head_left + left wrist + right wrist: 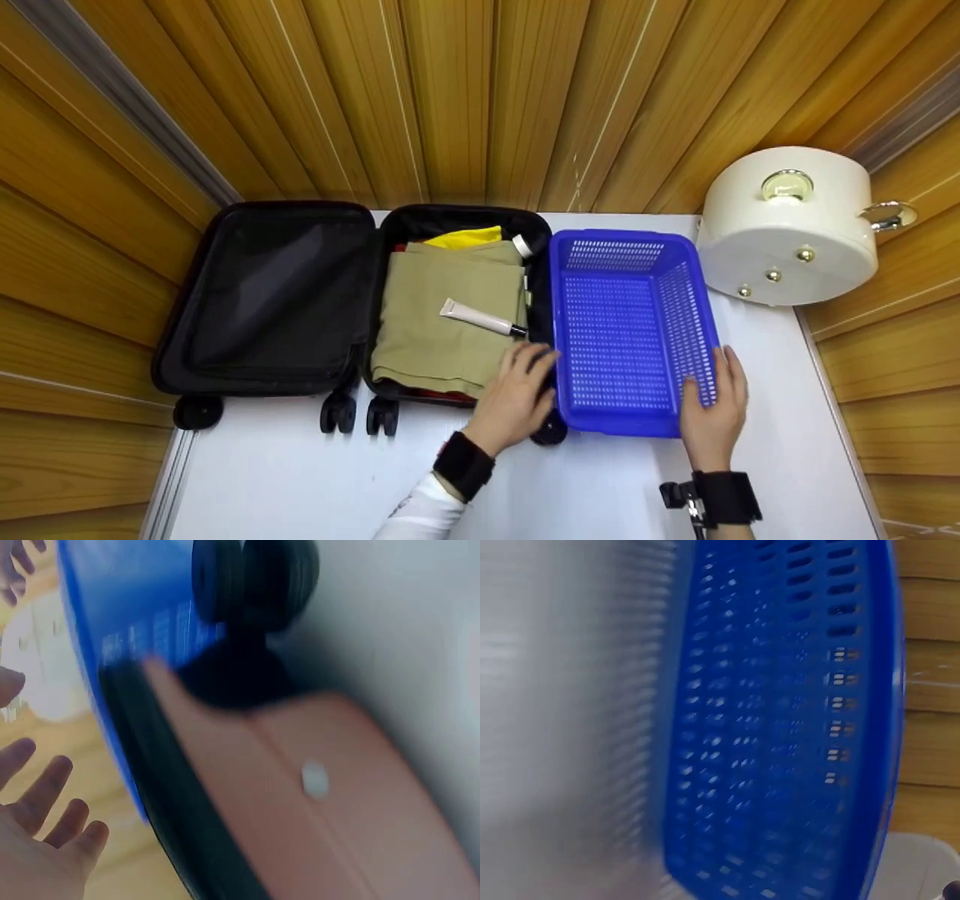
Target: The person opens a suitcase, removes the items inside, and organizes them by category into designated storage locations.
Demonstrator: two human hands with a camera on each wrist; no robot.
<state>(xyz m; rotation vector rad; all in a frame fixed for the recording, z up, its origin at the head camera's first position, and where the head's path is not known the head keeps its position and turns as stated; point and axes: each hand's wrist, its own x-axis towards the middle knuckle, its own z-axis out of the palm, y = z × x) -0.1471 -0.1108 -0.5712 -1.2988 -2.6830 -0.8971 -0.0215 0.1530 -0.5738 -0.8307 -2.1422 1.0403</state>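
A blue plastic basket point(615, 337) with perforated sides stands on the white table, with nothing inside. At its right rim, my right hand point(712, 412) grips with the thumb over the inner side and the fingers outside. My left hand point(510, 397), fingers spread and holding nothing, hovers over the right edge of an open black-lined suitcase point(262, 300), fingertips close to the basket's left rim. Folded khaki cloth point(427, 322) fills the suitcase's right half. On the cloth lies a pale tube point(480, 316) with a black cap.
Yellow cloth point(465, 238) and a white-capped bottle point(523, 245) show at the back of the suitcase. A cream rounded case point(795, 225) with a metal handle and studs stands at the back right. Wood-look panels point(450, 105) enclose the table. Suitcase wheels point(382, 416) face the front.
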